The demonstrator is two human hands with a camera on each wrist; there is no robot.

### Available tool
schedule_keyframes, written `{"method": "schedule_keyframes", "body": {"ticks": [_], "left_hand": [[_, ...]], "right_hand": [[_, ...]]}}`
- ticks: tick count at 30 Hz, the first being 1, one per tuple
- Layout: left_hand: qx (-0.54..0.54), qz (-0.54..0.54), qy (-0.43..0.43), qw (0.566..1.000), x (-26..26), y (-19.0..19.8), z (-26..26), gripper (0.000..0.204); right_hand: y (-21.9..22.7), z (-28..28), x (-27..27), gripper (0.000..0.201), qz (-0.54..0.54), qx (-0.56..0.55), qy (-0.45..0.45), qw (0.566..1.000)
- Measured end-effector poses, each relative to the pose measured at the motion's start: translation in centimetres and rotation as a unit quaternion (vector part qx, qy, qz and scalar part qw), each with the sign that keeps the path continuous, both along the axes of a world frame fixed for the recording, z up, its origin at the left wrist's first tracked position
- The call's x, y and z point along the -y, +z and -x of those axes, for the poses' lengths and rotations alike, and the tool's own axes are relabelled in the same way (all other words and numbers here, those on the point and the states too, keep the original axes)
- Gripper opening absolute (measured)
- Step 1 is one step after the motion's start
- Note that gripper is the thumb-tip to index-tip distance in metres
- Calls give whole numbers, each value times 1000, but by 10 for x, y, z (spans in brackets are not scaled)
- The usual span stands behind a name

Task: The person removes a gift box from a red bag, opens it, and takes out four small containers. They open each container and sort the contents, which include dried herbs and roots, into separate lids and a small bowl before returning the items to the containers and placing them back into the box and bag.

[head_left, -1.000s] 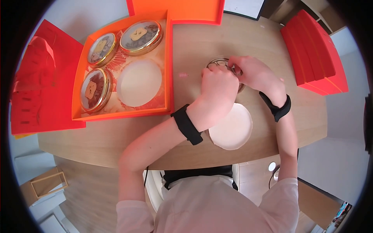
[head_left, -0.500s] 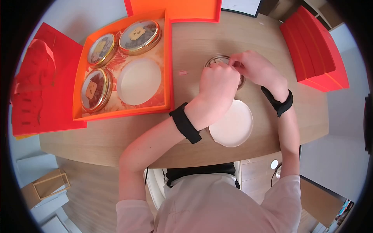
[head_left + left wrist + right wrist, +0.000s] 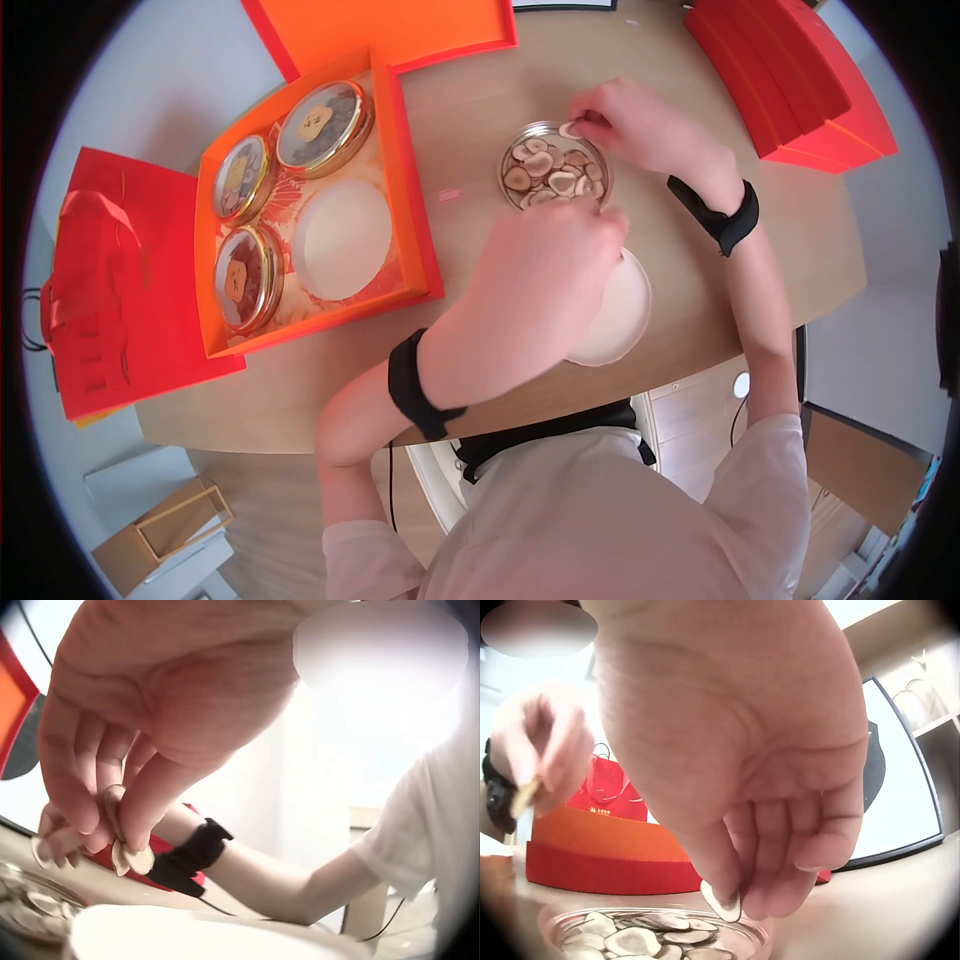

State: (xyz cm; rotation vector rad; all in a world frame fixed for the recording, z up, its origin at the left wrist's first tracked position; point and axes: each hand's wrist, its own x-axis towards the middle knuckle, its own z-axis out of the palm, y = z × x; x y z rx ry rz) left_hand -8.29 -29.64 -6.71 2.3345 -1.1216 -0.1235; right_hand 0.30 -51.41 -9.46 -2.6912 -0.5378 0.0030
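Observation:
A round clear jar (image 3: 545, 130) holds many pale dried slices (image 3: 634, 941) with brown edges. My left hand (image 3: 535, 290) is at the jar's near side, above a round cream-coloured dish (image 3: 628, 310). Thumb and fingers of that hand pinch a few slices (image 3: 139, 859), best seen in the left wrist view. At the far right rim of the jar, my right hand (image 3: 645, 125) pinches a single slice (image 3: 721, 901) between thumb and fingertips. The left hand covers part of the dish in the head view.
An open orange-red gift box (image 3: 420, 265) on the left holds three gold-rimmed round jars (image 3: 325, 125) and has a bare round recess (image 3: 343, 240). Beside it lies a red bag (image 3: 130, 290). Red boxes (image 3: 790, 80) stand at the back right.
The hands have drawn apart: the left came toward the body over the dish, the right went to the jar's far rim. The slices in the jar now show. The head view has shifted.

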Motion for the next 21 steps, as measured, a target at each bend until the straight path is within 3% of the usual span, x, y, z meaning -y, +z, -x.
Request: {"method": "schedule_keyframes", "body": {"ticks": [3,6,8,12,15,21], "left_hand": [[-43,-12,-60,997,-4,-1,11,16],[-10,-7,-91,996,-11,-2,14,15],[68,-22,-33,997,-12,-2,14,13],[124,-108,30,986,-17,-14,9,10],[59,-147,15,987,-21,-15,5,12],[36,-137,9,990,-22,-11,1,9]], "right_hand": [[9,3,-2,17,-10,-8,8,1000],[18,10,-4,16,-20,-14,33,999],[23,19,-4,15,-45,6,67,997],[43,34,-9,12,-62,-104,113,986],[52,45,-12,14,-35,-164,144,975],[71,66,-33,18,64,-316,188,928]]}}
